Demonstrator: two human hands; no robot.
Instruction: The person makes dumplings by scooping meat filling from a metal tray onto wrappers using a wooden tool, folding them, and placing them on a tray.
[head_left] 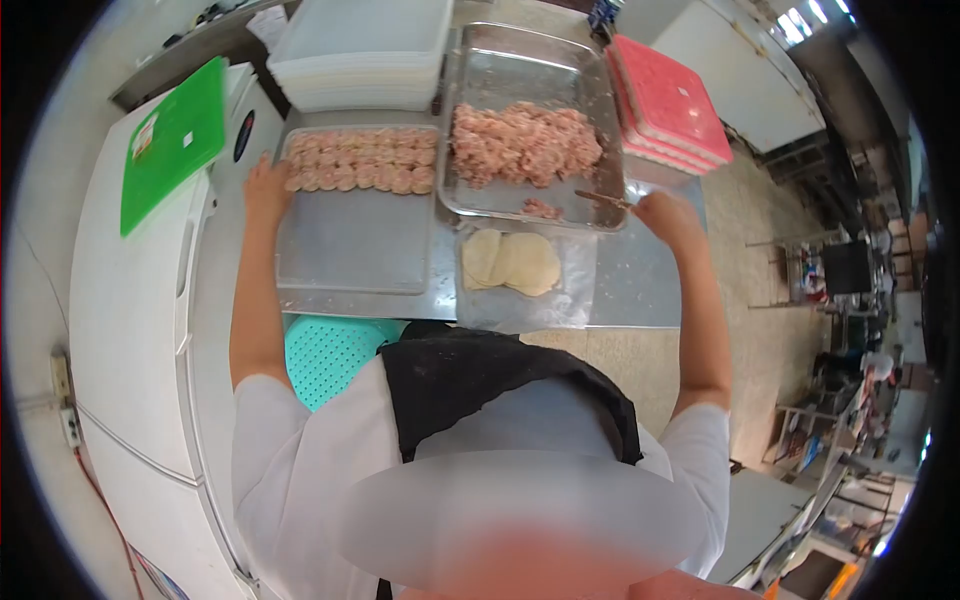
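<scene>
I see the steel table (640,290) filling the middle of my view, with a white chest freezer (120,330) at 9 o'clock carrying a green cutting board (172,142). At 12 o'clock sits a stack of white lidded containers (360,55), and at 2 o'clock a stack of red lids (668,105) crowds the right edge of the deep metal pan (520,75). That pan holds a heap of pink minced filling (525,143), coarse and wet-looking, spread across its near half. Left of it lies the flat tray (355,245), bare over its near part, with 2 rows of folded dumplings (362,160), pale pink and tightly packed, along its far edge. A teal perforated stool (330,352) shows under the table at 7 o'clock. Just below the pan lie round dough wrappers (512,260), pale yellow and overlapping, on a clear sheet. My left hand (266,190) rests at the left end of the dumpling rows, touching the tray edge; I cannot tell whether its fingers are curled or flat. My right hand (668,215) is clenched around a thin wooden stick (603,199) whose tip reaches into the pan's near right corner, just beside a small lump of filling.
</scene>
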